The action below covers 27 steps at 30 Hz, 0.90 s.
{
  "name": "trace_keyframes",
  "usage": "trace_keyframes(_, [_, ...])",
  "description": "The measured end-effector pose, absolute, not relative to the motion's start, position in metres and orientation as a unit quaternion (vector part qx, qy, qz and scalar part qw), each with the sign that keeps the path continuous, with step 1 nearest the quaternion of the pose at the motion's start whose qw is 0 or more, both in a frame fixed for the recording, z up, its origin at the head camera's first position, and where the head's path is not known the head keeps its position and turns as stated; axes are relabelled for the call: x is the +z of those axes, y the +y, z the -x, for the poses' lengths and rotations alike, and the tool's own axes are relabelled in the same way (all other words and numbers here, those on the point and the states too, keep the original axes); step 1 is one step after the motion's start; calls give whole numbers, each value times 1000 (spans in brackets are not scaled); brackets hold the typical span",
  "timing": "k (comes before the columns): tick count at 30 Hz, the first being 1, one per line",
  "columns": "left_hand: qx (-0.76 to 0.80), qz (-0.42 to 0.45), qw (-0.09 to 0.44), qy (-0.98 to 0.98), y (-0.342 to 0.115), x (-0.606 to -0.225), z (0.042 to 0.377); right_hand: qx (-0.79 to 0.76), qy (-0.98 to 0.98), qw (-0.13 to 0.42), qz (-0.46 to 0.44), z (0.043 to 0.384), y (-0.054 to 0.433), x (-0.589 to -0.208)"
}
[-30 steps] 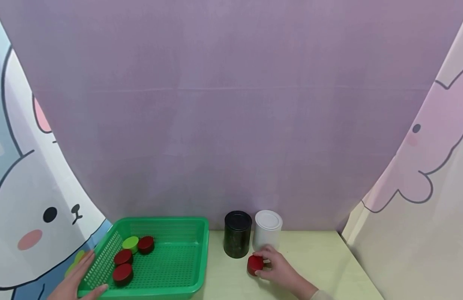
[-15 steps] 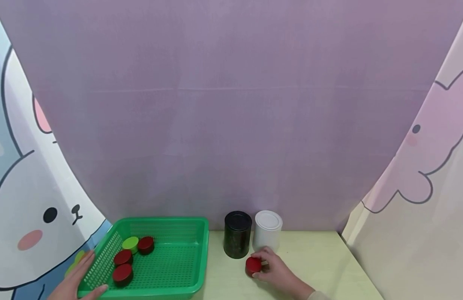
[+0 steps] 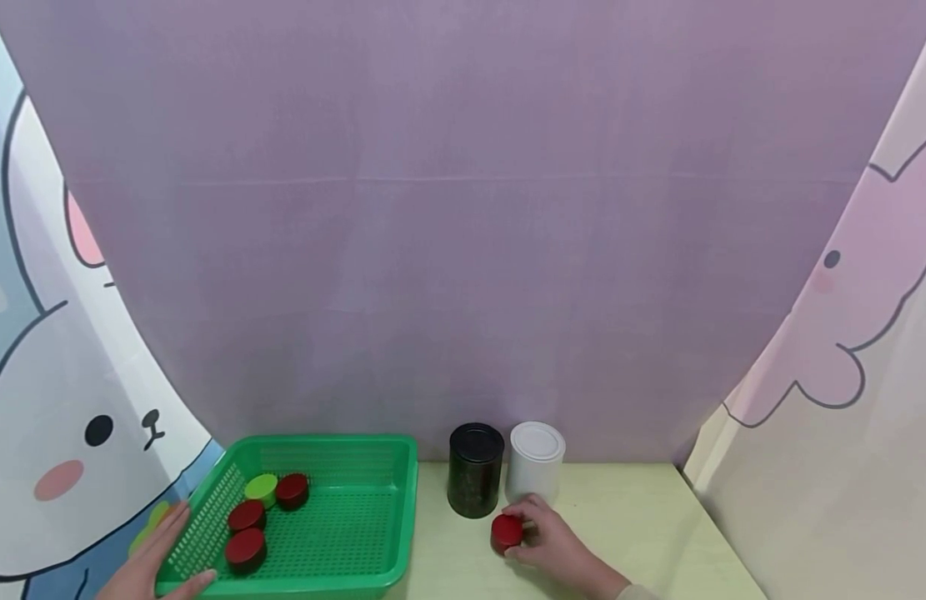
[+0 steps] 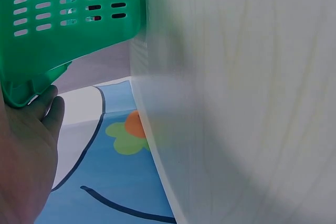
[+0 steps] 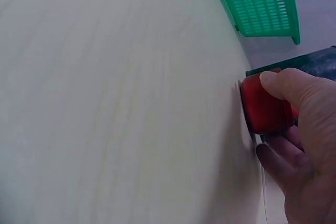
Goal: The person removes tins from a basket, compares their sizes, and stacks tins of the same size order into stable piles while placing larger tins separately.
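Observation:
In the head view my right hand pinches a small red round tin between thumb and fingers, low at the table top. In the right wrist view the thumb lies against the side of the red tin, other fingers behind it. Just beyond stand a black lidded can and a white lidded can, side by side and upright. My left hand rests at the near left corner of a green plastic basket; the left wrist view has its fairly straight fingers touching the basket rim.
Inside the basket, along its left side, sit several round tins, red and one lime green. The pale wooden table ends at a purple cloth backdrop. Cartoon-printed curtains flank both sides.
My right hand has shifted slightly left with the red tin, staying low in front of the two cans. The left hand and the basket have not moved.

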State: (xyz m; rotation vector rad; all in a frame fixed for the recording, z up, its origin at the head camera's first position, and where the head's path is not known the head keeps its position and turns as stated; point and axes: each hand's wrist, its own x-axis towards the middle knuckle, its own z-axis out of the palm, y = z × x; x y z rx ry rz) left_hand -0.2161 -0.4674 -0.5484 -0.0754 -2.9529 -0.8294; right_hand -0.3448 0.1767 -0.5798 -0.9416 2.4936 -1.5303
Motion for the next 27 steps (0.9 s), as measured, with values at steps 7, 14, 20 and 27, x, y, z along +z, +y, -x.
trace_keyframes(7, [-276,26,33,-960,-468,-549,216,-464,812,-58,350,341,178,-578])
trace_keyframes(14, [-272,26,39,-961,-465,-547,215,-441,791,-157,394,337,168,-569])
trace_keyframes(20, [-265,18,32,-964,-462,-543,214,-461,794,-127,376,334,153,-555])
trace_keyframes(27, [-274,20,22,-961,-466,-546,217,-466,778,-125,402,335,130,-543])
